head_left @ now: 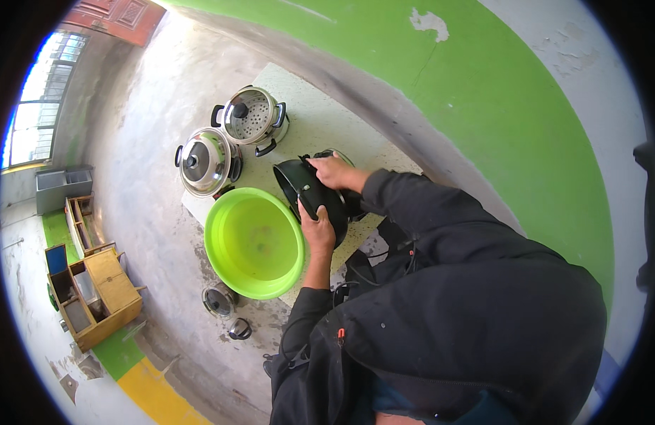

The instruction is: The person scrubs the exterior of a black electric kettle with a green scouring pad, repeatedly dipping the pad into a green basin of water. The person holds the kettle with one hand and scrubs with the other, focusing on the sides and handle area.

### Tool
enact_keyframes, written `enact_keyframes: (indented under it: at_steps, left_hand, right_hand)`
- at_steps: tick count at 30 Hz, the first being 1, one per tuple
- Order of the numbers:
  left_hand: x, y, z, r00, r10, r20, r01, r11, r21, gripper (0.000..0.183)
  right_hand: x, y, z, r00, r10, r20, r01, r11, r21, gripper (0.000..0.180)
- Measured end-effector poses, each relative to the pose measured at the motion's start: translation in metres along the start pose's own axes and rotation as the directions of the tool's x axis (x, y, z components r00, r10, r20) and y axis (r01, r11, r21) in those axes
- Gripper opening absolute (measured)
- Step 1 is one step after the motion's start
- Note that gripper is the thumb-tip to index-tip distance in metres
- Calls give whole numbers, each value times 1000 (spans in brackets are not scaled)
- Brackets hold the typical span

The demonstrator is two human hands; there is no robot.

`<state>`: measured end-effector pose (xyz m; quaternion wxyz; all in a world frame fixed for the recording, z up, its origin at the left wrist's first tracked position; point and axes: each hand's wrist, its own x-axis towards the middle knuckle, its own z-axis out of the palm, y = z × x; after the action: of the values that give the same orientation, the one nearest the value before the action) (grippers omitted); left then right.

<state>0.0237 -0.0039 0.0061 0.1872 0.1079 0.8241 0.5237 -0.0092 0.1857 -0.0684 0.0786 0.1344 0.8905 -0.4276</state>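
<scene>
Both my hands grip a dark pot (pixel 332 201), tilted on its side with its opening towards the upper left. My left hand (pixel 318 234) is closed around one black handle, the thumb raised. At the opposite side, my right hand (pixel 333 172) holds the pot by its other handle. Beside my left hand stands a lime-green plastic basin (pixel 210 241), with small dark specks near its bottom. Partly hidden behind the pot and right hand is another vessel or lid with a clear rim (pixel 344 155). The pale speckled board (pixel 327 119) lies beneath these things.
Two lidded stainless-steel pots, a steamer (pixel 259 126) and a domed-lid pot (pixel 217 167), stand further off. A glass lid (pixel 218 301) and a small metal vessel (pixel 239 329) lie on the wet floor (pixel 200 345). A green wall (pixel 492 133) runs along the right. Wooden cabinets (pixel 112 284) stand left.
</scene>
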Motion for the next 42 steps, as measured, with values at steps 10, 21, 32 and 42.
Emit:
enact_keyframes:
  at_steps: [10,21,32,42]
  left_hand:
    - [15,-4,6,994,82,-69,-76,993,92,67]
    - [23,1,0,1000,7,12,-7,1000,6,69]
    - [19,4,2,999,47,-13,-45,996,80,68]
    - [20,8,1,996,84,-11,-83,993,79,68]
  right_hand:
    - [-90,8,12,978,-179,-105,183,983,22,59]
    - [-141,-12,17,963,-254,-89,212,919,-332,69]
    - [-39,7,-31,998,-56,-4,51,940,-338,50]
    - [-151,20,-5,961,-218,-172,151,930,-334,57]
